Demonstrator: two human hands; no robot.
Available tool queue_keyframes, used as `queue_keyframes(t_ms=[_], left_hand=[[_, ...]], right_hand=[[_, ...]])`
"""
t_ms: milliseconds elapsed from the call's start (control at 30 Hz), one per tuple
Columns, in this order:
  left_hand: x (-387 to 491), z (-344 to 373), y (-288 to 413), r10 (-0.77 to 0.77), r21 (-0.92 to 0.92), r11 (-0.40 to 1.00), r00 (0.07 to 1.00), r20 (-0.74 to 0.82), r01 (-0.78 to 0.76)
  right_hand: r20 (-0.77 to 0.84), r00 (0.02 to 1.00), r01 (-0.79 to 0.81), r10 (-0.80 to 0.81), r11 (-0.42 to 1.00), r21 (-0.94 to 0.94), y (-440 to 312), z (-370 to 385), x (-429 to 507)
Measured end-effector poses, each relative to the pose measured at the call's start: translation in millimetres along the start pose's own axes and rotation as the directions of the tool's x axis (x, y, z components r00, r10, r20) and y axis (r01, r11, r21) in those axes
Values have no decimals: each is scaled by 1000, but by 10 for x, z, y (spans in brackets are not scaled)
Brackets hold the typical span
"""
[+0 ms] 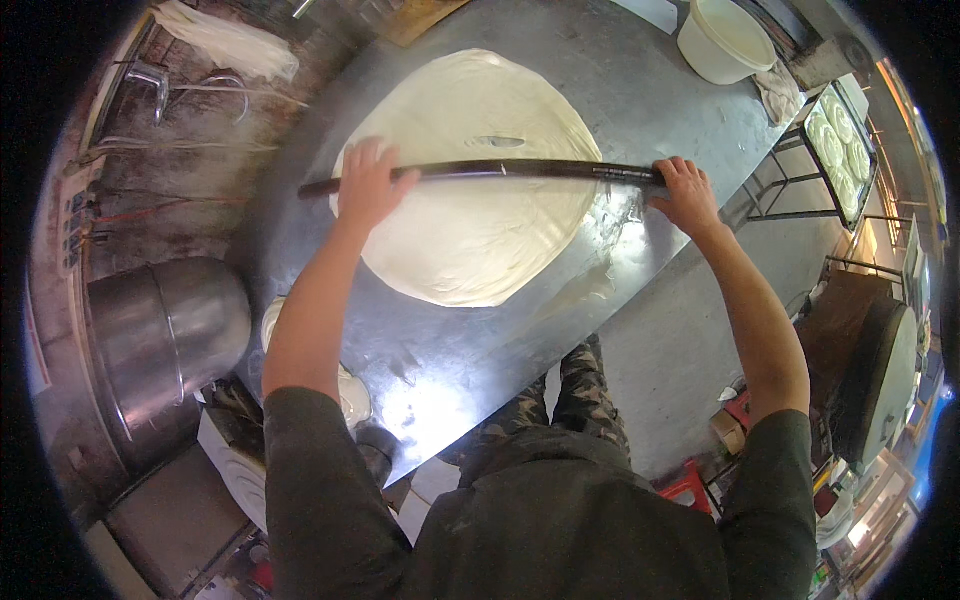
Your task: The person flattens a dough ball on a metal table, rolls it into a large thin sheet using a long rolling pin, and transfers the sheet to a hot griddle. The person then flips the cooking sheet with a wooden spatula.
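A large, thin sheet of dough (465,240) lies spread on a metal worktable (645,97). A long dark rolling pin (502,169) lies across it from left to right, and past both edges of the sheet. Just above the pin, the dough has a small slit-like hole. My left hand (369,180) rests over the pin near its left end, slightly blurred, palm down with its fingers spread. My right hand (681,191) is at the pin's right end, beyond the dough, with fingers over it and the thumb below.
A white plastic tub (726,41) and a cloth (778,91) sit at the upper right table edge. Beyond stands a tray (851,217) of coiled dough pieces on a metal rack. A big steel drum (169,330) is at left; dough lumps (354,396) lie by my left arm.
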State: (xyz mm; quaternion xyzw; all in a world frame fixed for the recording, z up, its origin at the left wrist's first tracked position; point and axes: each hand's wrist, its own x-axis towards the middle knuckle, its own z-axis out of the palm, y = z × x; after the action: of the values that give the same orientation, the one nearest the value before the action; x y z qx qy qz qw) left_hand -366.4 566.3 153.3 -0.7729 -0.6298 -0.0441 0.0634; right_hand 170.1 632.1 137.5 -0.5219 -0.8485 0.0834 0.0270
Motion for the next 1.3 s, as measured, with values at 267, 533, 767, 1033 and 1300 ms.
queue_keyframes(t_ms=[267, 533, 767, 1033, 1300], left_hand=[[777, 791, 458, -303, 25, 953, 944, 129, 302], [182, 744, 694, -290, -93, 947, 942, 166, 308], [-877, 282, 876, -194, -146, 964, 964, 180, 221], [-1889, -148, 1253, -189, -250, 929, 931, 313, 273], [-1301, 172, 830, -278, -160, 942, 954, 113, 294]], right_hand=[[-172, 985, -17, 14, 1000, -13, -169, 410, -37], [-132, 991, 15, -17, 1000, -14, -376, 428, -346], [-91, 995, 44, -41, 998, 35, -711, 457, -889], [-21, 1000, 24, -23, 997, 66, -1080, 446, -1504], [-55, 998, 34, -30, 996, 84, -1154, 473, -1505]])
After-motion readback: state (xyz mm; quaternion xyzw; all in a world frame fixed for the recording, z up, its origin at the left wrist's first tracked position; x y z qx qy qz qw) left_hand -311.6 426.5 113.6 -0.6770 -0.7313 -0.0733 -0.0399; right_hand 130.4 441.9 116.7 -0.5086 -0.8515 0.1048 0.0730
